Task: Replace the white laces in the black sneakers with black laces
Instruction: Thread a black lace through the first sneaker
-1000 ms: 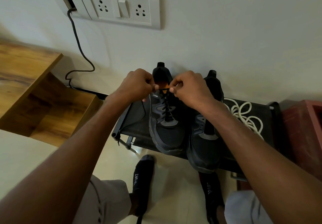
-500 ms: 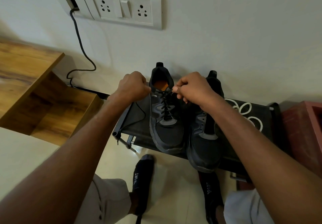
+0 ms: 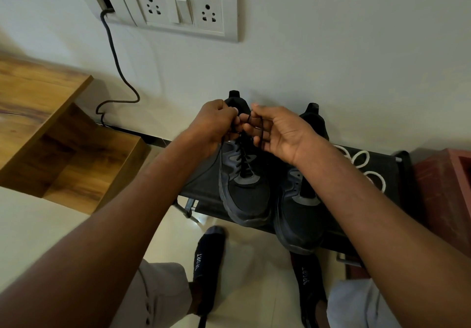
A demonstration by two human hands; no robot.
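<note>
Two black sneakers stand side by side on a black rack against the wall. The left sneaker carries a black lace threaded up its eyelets. My left hand pinches one end of that lace above the shoe's collar. My right hand holds the other end, which runs looped over its fingers. The two hands meet over the shoe's opening. The right sneaker is partly hidden behind my right forearm. The white lace lies coiled on the rack at the right.
A wooden stepped shelf stands at the left. A socket panel with a black cable is on the wall above. A red box sits at the right edge. My socked feet are on the tiled floor below.
Both hands rose a little and came together. My right hand turned palm-up with the lace end looped over its fingers; the lace now slackens above the shoe.
</note>
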